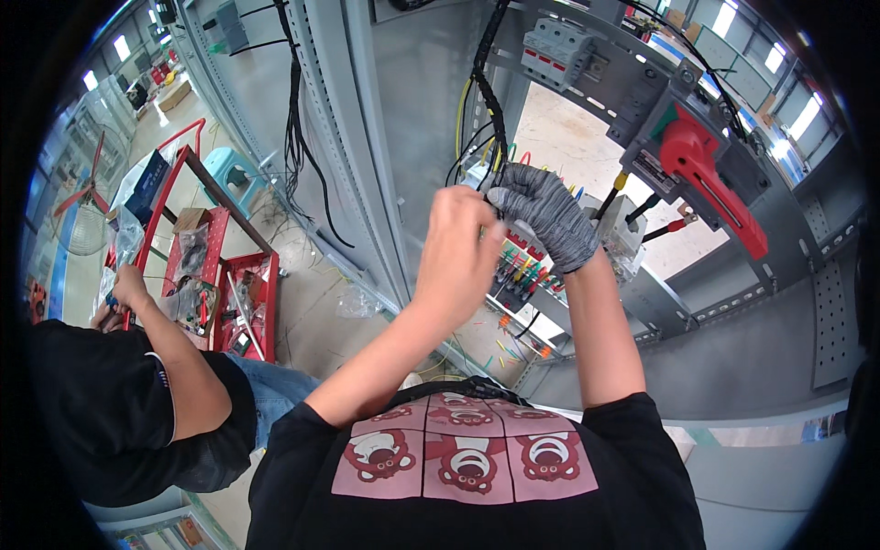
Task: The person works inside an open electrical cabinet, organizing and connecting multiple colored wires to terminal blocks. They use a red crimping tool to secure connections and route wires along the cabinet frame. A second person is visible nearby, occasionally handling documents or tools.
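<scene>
A bundle of black-wrapped wires [487, 110] comes down inside a grey metal cabinet, between my two hands. My right hand [547, 215], in a grey knitted glove, has its fingers curled round the lower end of the bundle. My left hand [458, 247] is bare, its fingers bent and pressed together just beside the gloved fingertips. Whatever it pinches is hidden by the fingers. Below the hands sits a row of terminals [522, 275] with red, green and yellow wire ends. A yellow-green wire [461, 115] runs alongside the bundle.
A red rotary switch handle [701, 170] juts from the cabinet rail at right, near a grey breaker [557, 53]. More black cables [295, 137] hang at left. Beyond them, a co-worker [137, 403] leans at a red tool cart [247, 302]. A blue stool [229, 174] stands behind it.
</scene>
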Available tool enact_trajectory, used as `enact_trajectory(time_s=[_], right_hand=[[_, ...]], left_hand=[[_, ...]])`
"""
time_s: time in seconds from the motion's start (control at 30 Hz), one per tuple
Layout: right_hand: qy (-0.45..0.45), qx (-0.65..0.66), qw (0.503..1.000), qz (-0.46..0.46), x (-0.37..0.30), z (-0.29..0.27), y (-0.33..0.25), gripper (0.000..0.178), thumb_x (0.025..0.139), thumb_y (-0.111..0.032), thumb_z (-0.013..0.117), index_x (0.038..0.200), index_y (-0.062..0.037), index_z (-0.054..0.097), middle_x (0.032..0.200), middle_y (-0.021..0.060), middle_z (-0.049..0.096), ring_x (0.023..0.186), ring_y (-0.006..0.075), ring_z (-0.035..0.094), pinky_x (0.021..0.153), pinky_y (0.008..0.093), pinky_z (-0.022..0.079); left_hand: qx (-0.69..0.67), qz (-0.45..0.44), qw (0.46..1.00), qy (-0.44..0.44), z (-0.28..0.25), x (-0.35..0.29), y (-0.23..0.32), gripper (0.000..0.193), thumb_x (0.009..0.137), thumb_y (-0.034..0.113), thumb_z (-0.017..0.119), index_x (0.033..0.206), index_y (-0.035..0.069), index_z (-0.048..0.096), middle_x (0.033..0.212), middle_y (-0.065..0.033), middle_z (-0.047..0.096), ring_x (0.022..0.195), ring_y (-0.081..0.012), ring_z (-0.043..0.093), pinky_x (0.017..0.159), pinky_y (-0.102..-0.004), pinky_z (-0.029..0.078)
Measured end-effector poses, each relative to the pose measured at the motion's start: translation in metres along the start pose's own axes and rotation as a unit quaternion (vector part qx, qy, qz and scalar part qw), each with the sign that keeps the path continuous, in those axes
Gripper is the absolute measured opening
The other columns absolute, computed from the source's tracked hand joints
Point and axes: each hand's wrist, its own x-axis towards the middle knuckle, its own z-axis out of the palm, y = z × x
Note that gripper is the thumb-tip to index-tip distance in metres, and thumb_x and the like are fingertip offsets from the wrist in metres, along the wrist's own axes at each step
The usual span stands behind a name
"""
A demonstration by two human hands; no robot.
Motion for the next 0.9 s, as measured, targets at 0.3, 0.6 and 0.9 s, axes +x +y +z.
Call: enact_trajectory(time_s=[0.3,0.6,0.9], right_hand=[[-0.016,0.156,0.988,0.009,0.001,0.002,0.013,0.027,0.083,-0.021,0.067,0.102,-0.0022,0.066,0.090,0.0022,0.066,0.080,0.0103,0.059,0.074,0.0253,0.047],[0.070,-0.040,0.995,0.058,0.002,0.015,-0.002,0.020,0.085,-0.024,0.065,0.089,-0.0054,0.067,0.067,-0.0058,0.056,0.060,0.0031,0.048,0.053,0.0196,0.038],[0.038,0.060,0.994,0.087,-0.017,0.006,-0.019,0.024,0.085,-0.016,0.065,0.103,-0.0006,0.064,0.088,-0.0001,0.063,0.075,0.0061,0.055,0.065,0.0211,0.045]], left_hand=[[-0.486,-0.318,0.795,-0.173,-0.018,0.021,-0.019,0.017,0.095,0.011,0.046,0.108,0.002,0.048,0.099,-0.0099,0.062,0.078,-0.0111,0.057,0.073,-0.0249,0.046],[0.231,0.001,0.963,-0.139,-0.032,0.014,-0.002,0.010,0.081,0.014,0.062,0.080,0.004,0.061,0.087,-0.0098,0.056,0.085,-0.0292,0.051,0.076,-0.0392,0.040],[-0.047,-0.026,0.997,-0.062,-0.022,0.002,0.009,0.015,0.085,0.010,0.057,0.080,-0.004,0.056,0.107,-0.0181,0.049,0.101,-0.0358,0.047,0.089,-0.0415,0.038]])
